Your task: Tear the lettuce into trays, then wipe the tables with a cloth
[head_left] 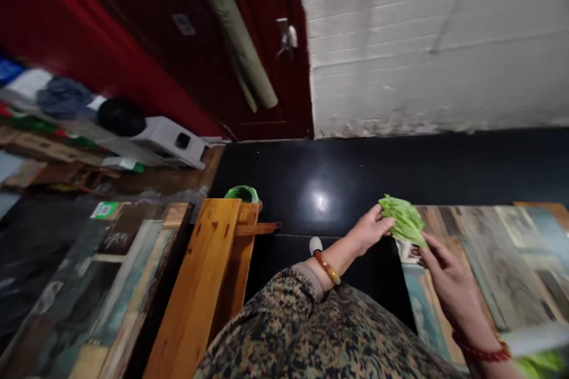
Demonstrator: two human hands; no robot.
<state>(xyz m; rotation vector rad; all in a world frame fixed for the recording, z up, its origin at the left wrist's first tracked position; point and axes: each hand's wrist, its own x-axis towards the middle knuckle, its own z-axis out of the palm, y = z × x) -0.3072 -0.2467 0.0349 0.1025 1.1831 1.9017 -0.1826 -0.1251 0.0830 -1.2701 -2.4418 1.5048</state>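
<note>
A bright green lettuce leaf [402, 222] is held up between my two hands, near the left edge of the wooden-plank table on my right. My left hand [370, 228], with an amber-coloured bangle at the wrist, pinches the leaf's left side between thumb and fingers. On the lower right side of the leaf, the fingers of my right hand [456, 281] are closed on its end. A red bead bracelet circles that wrist. More green leaves [542, 363] show in the bottom right corner, below a blurred whitish shape that I cannot make out.
The patchwork table [511, 254] stands to my right. An orange wooden bench [195, 290] and another plank-topped table [120, 272] are on the left. Behind the bench sits a green-lined bin [242, 193]. Farther off are a dark red door [262, 0], a leaning roll [240, 41] and a white wall [422, 29].
</note>
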